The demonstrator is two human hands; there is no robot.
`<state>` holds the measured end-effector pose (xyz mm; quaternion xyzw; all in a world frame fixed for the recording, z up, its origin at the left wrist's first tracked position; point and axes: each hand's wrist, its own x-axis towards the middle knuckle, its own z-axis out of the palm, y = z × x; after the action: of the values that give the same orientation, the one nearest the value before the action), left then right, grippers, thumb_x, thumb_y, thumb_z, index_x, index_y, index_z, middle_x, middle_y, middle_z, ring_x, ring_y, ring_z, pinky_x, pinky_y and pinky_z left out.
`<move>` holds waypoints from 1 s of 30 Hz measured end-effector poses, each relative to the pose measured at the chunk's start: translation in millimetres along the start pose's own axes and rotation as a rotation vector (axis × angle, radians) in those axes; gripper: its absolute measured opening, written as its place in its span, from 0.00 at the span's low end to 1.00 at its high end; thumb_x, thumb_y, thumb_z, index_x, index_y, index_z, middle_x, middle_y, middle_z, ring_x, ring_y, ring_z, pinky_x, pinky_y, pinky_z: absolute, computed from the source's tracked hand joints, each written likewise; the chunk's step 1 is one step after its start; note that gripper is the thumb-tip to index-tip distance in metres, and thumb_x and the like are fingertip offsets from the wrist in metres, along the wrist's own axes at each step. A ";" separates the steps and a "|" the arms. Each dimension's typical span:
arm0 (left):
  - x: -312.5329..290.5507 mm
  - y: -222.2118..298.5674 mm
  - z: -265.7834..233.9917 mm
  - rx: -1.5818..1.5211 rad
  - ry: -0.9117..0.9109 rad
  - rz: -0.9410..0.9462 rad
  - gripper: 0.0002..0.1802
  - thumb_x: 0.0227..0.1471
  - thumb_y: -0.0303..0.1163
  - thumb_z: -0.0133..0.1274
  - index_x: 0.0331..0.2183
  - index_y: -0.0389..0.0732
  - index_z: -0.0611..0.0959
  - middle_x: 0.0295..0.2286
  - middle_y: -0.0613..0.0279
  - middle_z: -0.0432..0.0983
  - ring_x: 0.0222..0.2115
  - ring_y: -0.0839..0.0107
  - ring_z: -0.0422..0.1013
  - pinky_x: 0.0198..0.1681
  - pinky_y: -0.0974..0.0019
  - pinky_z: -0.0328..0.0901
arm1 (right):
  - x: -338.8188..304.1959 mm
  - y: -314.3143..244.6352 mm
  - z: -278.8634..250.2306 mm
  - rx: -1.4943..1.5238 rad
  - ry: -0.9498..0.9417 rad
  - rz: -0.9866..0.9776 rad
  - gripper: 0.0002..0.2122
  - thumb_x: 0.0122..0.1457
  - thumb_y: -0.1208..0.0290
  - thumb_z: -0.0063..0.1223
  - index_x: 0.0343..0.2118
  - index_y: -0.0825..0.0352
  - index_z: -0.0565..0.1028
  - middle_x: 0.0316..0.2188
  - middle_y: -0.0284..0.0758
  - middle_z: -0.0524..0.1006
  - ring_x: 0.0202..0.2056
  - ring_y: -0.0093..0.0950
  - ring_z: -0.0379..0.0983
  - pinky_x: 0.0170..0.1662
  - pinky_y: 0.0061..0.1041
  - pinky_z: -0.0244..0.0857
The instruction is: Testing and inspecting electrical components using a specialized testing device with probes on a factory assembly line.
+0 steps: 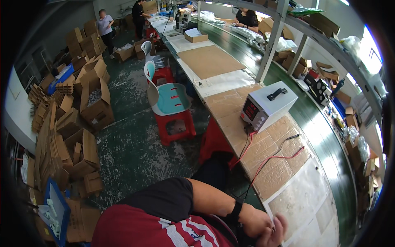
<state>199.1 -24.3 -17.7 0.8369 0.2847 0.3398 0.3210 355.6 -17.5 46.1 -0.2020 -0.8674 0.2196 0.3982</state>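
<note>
My left hand (254,221), with a black band on its wrist, is at the bench's near edge at the lower right, its fingers curled inward. Against it are the bent, slightly blurred fingers of my right hand (279,229); the rest of that hand is cut off by the lower edge. Whatever lies between the fingers is hidden. Beyond the hands stands a white bench power supply (271,105) with a black handle and a lit red display. From it, a red test lead (271,157) and a black test lead (284,144) run over the cardboard-covered bench (263,181).
A green conveyor belt (329,152) runs along the bench's far side, beside a metal shelf post (273,45). To the left are a teal-and-white chair (169,99) on a red stool (177,127) and piled cardboard boxes (96,103). Several people are farther back.
</note>
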 end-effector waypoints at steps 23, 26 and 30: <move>-9.1 21.7 -87.8 0.217 -0.188 -0.044 0.38 0.46 0.32 0.63 0.60 0.42 0.72 0.41 0.45 0.80 0.45 0.44 0.75 0.49 0.50 0.69 | -23.8 33.6 -31.4 -0.247 -0.042 0.448 0.16 0.72 0.62 0.46 0.36 0.70 0.78 0.28 0.47 0.76 0.30 0.47 0.72 0.37 0.37 0.68; -4.2 11.5 -90.0 0.085 -0.101 -0.076 0.42 0.48 0.32 0.64 0.64 0.45 0.69 0.48 0.42 0.77 0.49 0.43 0.74 0.54 0.50 0.68 | -26.8 38.2 -33.7 -0.271 0.083 0.565 0.15 0.71 0.63 0.48 0.36 0.71 0.78 0.27 0.45 0.76 0.29 0.42 0.73 0.36 0.35 0.69; 11.4 -12.6 -87.5 0.122 0.042 -0.125 0.52 0.48 0.41 0.67 0.69 0.46 0.61 0.62 0.36 0.62 0.64 0.43 0.60 0.67 0.53 0.55 | -23.1 43.8 -32.0 -0.260 0.372 0.666 0.14 0.69 0.64 0.52 0.37 0.73 0.79 0.25 0.41 0.77 0.27 0.35 0.73 0.35 0.33 0.69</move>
<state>137.0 21.6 26.8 0.8282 0.3633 0.3186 0.2839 402.2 13.5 27.3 -0.5571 -0.6881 0.1849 0.4267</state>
